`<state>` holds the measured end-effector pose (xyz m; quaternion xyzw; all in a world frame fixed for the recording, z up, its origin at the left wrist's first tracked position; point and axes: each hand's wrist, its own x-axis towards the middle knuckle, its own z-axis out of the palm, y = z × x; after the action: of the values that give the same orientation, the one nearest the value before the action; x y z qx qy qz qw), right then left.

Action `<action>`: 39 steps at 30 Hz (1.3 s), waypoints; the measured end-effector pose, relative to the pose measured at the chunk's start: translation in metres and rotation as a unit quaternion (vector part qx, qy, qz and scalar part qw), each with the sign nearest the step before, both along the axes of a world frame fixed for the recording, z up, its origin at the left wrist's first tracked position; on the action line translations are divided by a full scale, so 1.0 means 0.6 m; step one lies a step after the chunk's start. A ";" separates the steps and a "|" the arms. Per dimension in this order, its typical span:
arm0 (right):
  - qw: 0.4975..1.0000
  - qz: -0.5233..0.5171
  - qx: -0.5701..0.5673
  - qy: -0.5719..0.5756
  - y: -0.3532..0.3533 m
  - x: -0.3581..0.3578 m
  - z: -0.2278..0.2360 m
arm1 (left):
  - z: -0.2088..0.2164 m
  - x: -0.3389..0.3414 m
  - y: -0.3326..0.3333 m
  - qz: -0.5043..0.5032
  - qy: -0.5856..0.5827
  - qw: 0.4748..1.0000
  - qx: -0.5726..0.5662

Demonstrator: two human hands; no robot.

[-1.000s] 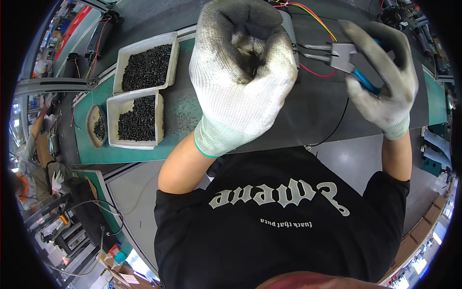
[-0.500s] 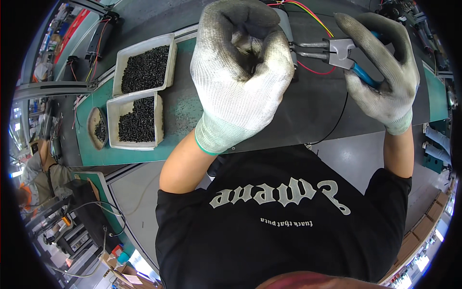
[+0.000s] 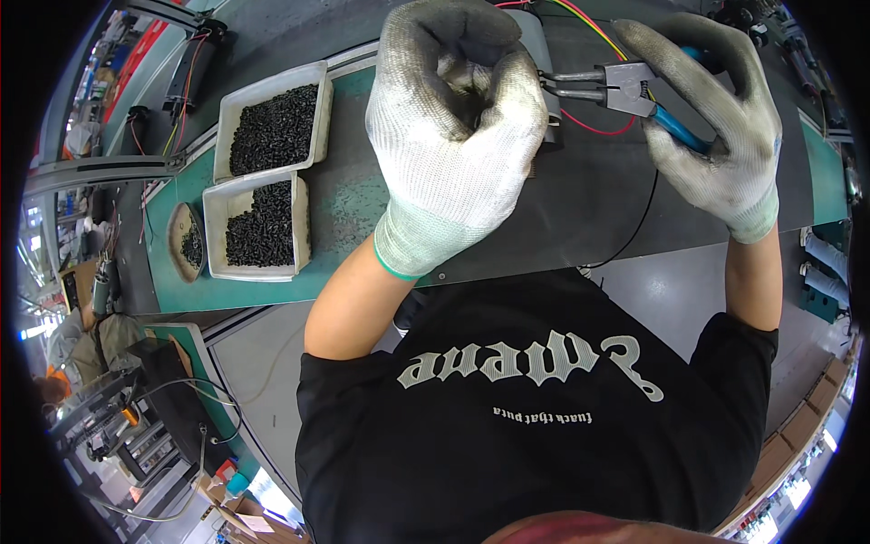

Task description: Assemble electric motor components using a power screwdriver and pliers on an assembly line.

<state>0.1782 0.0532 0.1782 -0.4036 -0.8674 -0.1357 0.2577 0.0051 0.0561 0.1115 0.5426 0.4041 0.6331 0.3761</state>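
My left hand (image 3: pixel 458 122), in a white knit glove with grey coated fingers, is raised over the bench with its fingers curled closed. What lies inside the curl, if anything, is hidden. In my right hand (image 3: pixel 716 127), gloved alike, is a pair of circlip pliers (image 3: pixel 625 88) with blue handles and grey jaws. The jaws point left, and their tips reach the edge of my left hand's fingers. I cannot make out what is at the tips.
Two white trays (image 3: pixel 317 136) of small black parts stand on the green mat to the left, beside a shallow dish (image 3: pixel 181 258) with a few more. Red and yellow wires (image 3: pixel 594 32) and a grey housing (image 3: pixel 541 54) lie behind my hands. Another person (image 3: pixel 68 340) is at far left.
Both hands and the pliers have shifted slightly. The right hand and pliers moved a little left and up, with the jaw tips still beside my left fingers.
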 end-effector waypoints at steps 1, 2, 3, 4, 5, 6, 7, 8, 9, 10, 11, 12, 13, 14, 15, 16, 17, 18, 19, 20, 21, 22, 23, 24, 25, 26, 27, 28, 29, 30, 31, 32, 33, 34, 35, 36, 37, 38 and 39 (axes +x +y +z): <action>0.999 -0.023 -0.008 -0.024 -0.001 -0.006 0.008 | 0.000 0.001 0.002 0.001 0.000 1.000 -0.001; 0.999 -0.024 -0.008 -0.024 0.003 0.001 0.001 | 0.000 0.001 0.005 0.000 0.000 1.000 -0.002; 1.000 -0.008 -0.003 -0.021 0.012 0.013 -0.016 | -0.002 -0.001 0.007 -0.004 -0.002 1.000 -0.019; 1.000 0.009 0.001 -0.018 0.024 0.027 -0.037 | -0.005 -0.004 0.011 -0.009 -0.004 0.999 -0.036; 1.000 0.026 0.006 -0.015 0.039 0.037 -0.058 | -0.007 -0.007 0.016 -0.013 -0.006 0.998 -0.053; 1.000 0.022 0.009 -0.016 0.051 0.044 -0.071 | 0.002 -0.007 0.027 -0.017 -0.006 0.999 -0.050; 0.999 -0.012 0.033 0.000 0.068 0.051 -0.089 | 0.012 -0.005 0.046 -0.013 0.072 0.997 -0.032; 0.997 -0.042 0.062 0.016 0.084 0.056 -0.101 | 0.025 -0.010 0.065 -0.003 0.150 0.989 -0.008; 0.992 -0.099 -0.010 0.078 0.123 0.070 -0.128 | -0.044 -0.021 0.153 -0.092 -0.013 0.953 0.288; 0.973 -0.166 -0.082 0.136 0.155 0.094 -0.153 | -0.047 -0.011 0.195 0.156 0.282 0.943 0.082; 0.911 -0.136 -0.265 0.284 0.181 0.103 -0.174 | -0.064 -0.004 0.237 0.120 0.399 0.909 0.011; 0.797 -0.092 -0.431 0.413 0.197 0.102 -0.191 | -0.082 -0.006 0.265 0.088 0.509 0.854 -0.060; 0.699 -0.054 -0.504 0.505 0.211 0.093 -0.218 | -0.104 -0.009 0.278 0.039 0.449 0.887 -0.099; 0.584 -0.013 -0.567 0.581 0.227 0.083 -0.244 | -0.124 -0.007 0.290 -0.012 0.386 0.912 -0.134; 0.518 0.018 -0.580 0.629 0.229 0.070 -0.273 | -0.141 -0.001 0.298 -0.004 0.376 0.914 -0.151; 0.443 0.048 -0.594 0.670 0.209 0.050 -0.282 | -0.140 0.001 0.283 0.003 0.367 0.914 -0.174; 0.450 0.058 -0.591 0.668 0.207 0.042 -0.275 | -0.133 0.001 0.282 0.011 0.366 0.916 -0.164; 0.444 0.038 -0.561 0.698 0.193 0.035 -0.269 | -0.123 0.006 0.270 0.022 0.374 0.912 -0.168; 0.435 0.016 -0.529 0.729 0.185 0.036 -0.266 | -0.103 0.013 0.254 0.029 0.383 0.907 -0.173; 0.488 0.061 -0.498 0.714 0.171 0.046 -0.258 | -0.087 0.019 0.235 0.040 0.359 0.921 -0.148; 0.535 0.100 -0.465 0.698 0.153 0.060 -0.247 | -0.051 0.026 0.201 0.044 0.337 0.932 -0.127; 0.559 0.127 -0.454 0.682 0.120 0.071 -0.214 | -0.013 0.024 0.157 0.017 0.301 0.951 -0.066; 0.581 0.149 -0.447 0.664 0.081 0.082 -0.173 | 0.010 0.018 0.116 -0.010 0.260 0.965 -0.011; 0.609 0.183 -0.455 0.624 0.050 0.085 -0.151 | 0.001 0.013 0.092 -0.048 0.206 0.976 0.049; 0.640 0.216 -0.454 0.581 0.024 0.093 -0.124 | 0.000 0.014 0.076 -0.088 0.144 0.979 0.116; 0.711 0.162 -0.445 0.520 0.002 0.102 -0.104 | 0.016 0.007 0.060 -0.111 0.163 0.964 0.178; 0.775 0.108 -0.431 0.450 -0.008 0.109 -0.083 | 0.030 0.002 0.051 -0.133 0.178 0.944 0.245; 0.818 0.096 -0.415 0.388 -0.011 0.116 -0.062 | 0.002 0.011 0.033 -0.184 -0.115 0.974 0.069; 0.905 0.088 -0.339 0.239 -0.001 0.110 -0.032 | -0.012 0.008 0.037 -0.189 -0.117 0.973 0.058; 0.963 0.058 -0.251 0.078 -0.003 0.109 0.011 | -0.017 0.011 0.052 -0.208 -0.034 0.961 0.180; 0.950 0.030 -0.310 0.003 0.003 0.114 0.036 | -0.024 0.004 0.064 -0.198 0.059 0.931 0.301; 0.949 0.029 -0.313 0.002 0.003 0.117 0.033 | -0.013 -0.003 0.068 -0.200 0.099 0.915 0.337; 0.946 0.006 -0.322 0.036 0.003 0.121 0.031 | -0.018 0.001 0.070 -0.199 0.099 0.915 0.335; 0.941 -0.016 -0.331 0.070 0.003 0.124 0.028 | -0.025 0.006 0.074 -0.205 0.080 0.914 0.340; 0.934 -0.036 -0.339 0.104 0.003 0.127 0.025 | -0.032 0.011 0.078 -0.210 0.062 0.913 0.344; 0.926 -0.064 -0.345 0.137 -0.006 0.130 0.025 | -0.035 0.014 0.077 -0.220 0.040 0.910 0.350; 0.916 -0.091 -0.350 0.171 -0.014 0.133 0.024 | -0.032 0.013 0.074 -0.223 0.038 0.909 0.349; 0.905 -0.117 -0.355 0.205 -0.023 0.137 0.023 | -0.026 0.009 0.071 -0.230 0.063 0.907 0.346; 0.891 -0.143 -0.359 0.239 -0.030 0.140 0.022 | -0.019 0.004 0.067 -0.237 0.089 0.905 0.342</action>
<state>0.2621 0.0349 0.1914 -0.6086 -0.7021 0.2499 0.2724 0.0076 0.0965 0.1002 0.7722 0.0535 0.5733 0.2686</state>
